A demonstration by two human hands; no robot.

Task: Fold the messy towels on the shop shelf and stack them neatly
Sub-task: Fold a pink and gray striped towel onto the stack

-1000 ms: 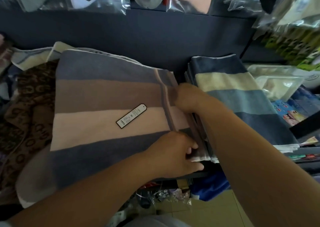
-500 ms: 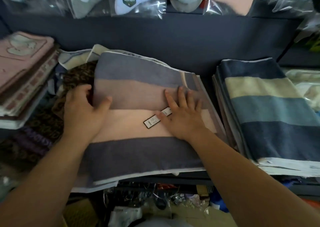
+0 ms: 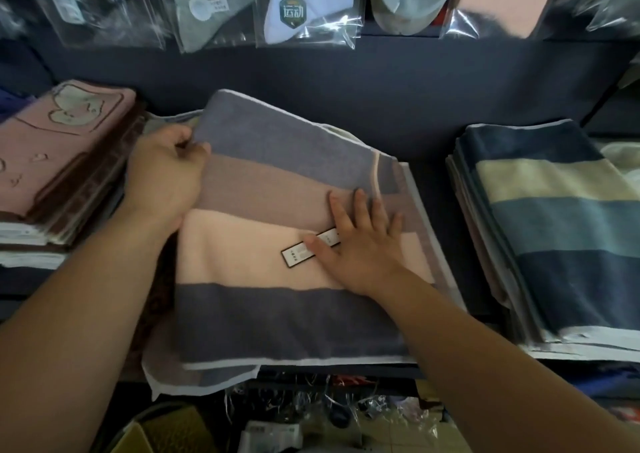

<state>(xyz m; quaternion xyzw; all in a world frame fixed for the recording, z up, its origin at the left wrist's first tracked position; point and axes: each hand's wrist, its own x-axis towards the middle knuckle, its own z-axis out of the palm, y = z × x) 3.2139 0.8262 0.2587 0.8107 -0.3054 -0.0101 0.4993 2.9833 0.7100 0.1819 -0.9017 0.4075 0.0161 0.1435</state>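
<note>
At the near edge, an under layer (image 3: 194, 380) sticks out past the front-left corner of the striped towel (image 3: 277, 321), which lies folded on the shelf (image 3: 437, 217) between two stacks. This corner is out of line and, in the inspector's judgement, needs tucking back before anything is stacked on it.

The right hand (image 3: 363, 248) lies flat on the pale band, its fingers (image 3: 360, 206) straight and spread, the thumb on the label (image 3: 294, 256). It serves as the anchor and should press evenly.

The left hand (image 3: 166, 179) has its fingers curled on the towel's left edge, clamping it. It should draw the edge square without dragging the layers beneath.

Further out, the blue-striped stack (image 3: 561, 244) lies to the right and the pink stack (image 3: 69, 147) to the left. Packets (image 3: 311, 9) hang behind.
</note>
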